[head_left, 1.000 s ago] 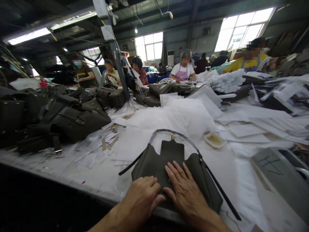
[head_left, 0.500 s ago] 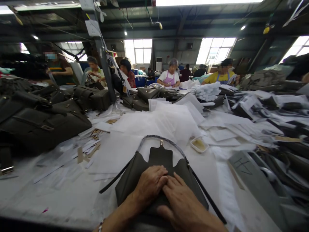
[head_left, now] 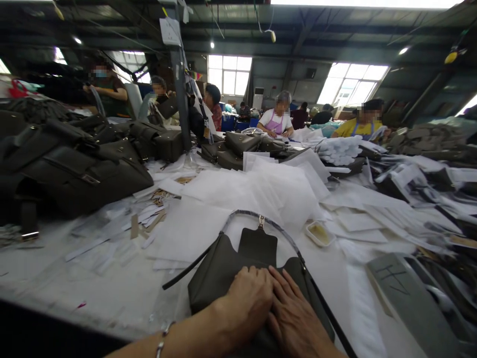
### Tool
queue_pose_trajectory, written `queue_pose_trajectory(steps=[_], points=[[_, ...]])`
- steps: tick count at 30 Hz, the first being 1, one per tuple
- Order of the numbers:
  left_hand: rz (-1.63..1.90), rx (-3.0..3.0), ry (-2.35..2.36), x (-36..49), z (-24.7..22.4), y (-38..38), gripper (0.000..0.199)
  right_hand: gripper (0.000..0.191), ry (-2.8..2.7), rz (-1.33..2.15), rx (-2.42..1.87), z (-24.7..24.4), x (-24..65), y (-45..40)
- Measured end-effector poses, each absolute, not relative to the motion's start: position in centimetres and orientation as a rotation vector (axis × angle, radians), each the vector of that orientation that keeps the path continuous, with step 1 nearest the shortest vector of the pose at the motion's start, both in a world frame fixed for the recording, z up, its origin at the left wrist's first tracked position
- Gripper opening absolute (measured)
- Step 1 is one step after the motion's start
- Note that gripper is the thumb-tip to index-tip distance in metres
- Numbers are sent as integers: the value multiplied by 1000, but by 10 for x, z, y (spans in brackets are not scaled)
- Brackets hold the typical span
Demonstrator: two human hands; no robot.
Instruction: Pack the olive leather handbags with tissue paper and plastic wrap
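Note:
A dark olive handbag [head_left: 212,268] lies on the white table in front of me, its flap [head_left: 258,246] spread away from me and its wrapped handle [head_left: 285,233] arched beyond it. My left hand [head_left: 249,293] rests on the bag with its fingers curled; whether it grips any of the bag is hidden. Beside it and touching it, my right hand [head_left: 294,306] lies on the bag with its fingers stretched out. A metal clasp [head_left: 261,222] shows at the flap's far end.
Dark bags [head_left: 74,174] are heaped at the left. White sheets [head_left: 257,191] cover the middle, with a small dish [head_left: 319,233] near them. A grey box [head_left: 410,303] stands at the right. Several people work across the table, behind a post [head_left: 181,94].
The view has shifted, so the scene sits differently. My left hand's fingers are now more curled on the bag. My right hand still lies flat beside it.

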State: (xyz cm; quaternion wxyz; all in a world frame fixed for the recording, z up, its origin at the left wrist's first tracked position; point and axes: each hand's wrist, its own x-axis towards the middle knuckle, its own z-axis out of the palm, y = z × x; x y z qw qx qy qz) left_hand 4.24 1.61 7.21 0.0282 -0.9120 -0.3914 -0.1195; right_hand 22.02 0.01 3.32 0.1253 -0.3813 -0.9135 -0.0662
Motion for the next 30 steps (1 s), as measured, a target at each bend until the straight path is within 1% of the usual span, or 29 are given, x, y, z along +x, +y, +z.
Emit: queue_pose_trajectory(steps=[1, 3, 4, 6, 8, 10, 12, 14, 15, 17, 18, 20, 23, 25, 26, 28, 30], points=[[-287, -2824, -1163, 47, 84, 16, 22, 64, -2655, -202, -1086, 32, 221, 0], [-266, -2906, -992, 58, 104, 24, 10, 58, -2635, -219, -1027, 29, 224, 1], [-303, -2962, -905, 64, 109, 31, 6, 54, -2626, -224, -1015, 27, 224, 1], [-444, -3048, -834, 71, 109, 47, 6, 47, -2609, -226, -1042, 25, 224, 1], [-563, -3051, -1020, 72, 95, 61, 11, 47, -2599, -217, -1091, 30, 222, 1], [-607, -2996, -1225, 66, 76, 66, 16, 49, -2600, -154, -1078, 40, 219, 1], [-685, -2976, -1332, 57, 59, 62, 15, 41, -2584, 40, -1055, 55, 219, 2], [-841, -2985, -1377, 48, 49, 52, 13, 23, -2475, 373, -1104, 70, 226, 7], [-933, -2986, -1387, 44, 46, 48, 13, 20, -2365, 534, -1166, 78, 233, 13], [-1097, -2958, -1383, 41, 41, 41, 14, 26, -2064, 747, -1341, 92, 252, 34], [-1161, -2926, -1384, 41, 40, 39, 14, 29, -1897, 781, -1434, 98, 264, 49], [-1239, -2872, -1358, 43, 37, 40, 11, 41, -1599, 772, -1579, 108, 290, 88], [-1304, -2798, -1270, 46, 37, 46, 8, 66, -1262, 697, -1668, 114, 323, 152], [-1345, -2757, -1203, 46, 40, 47, 15, 80, -1155, 680, -1734, 113, 336, 187], [-1353, -2733, -1184, 46, 42, 48, 20, 83, -1126, 692, -1757, 112, 340, 200], [-1338, -2684, -1167, 44, 46, 47, 31, 79, -1106, 751, -1770, 108, 341, 217], [-1318, -2643, -1155, 43, 48, 46, 40, 64, -1128, 827, -1756, 105, 335, 225]])
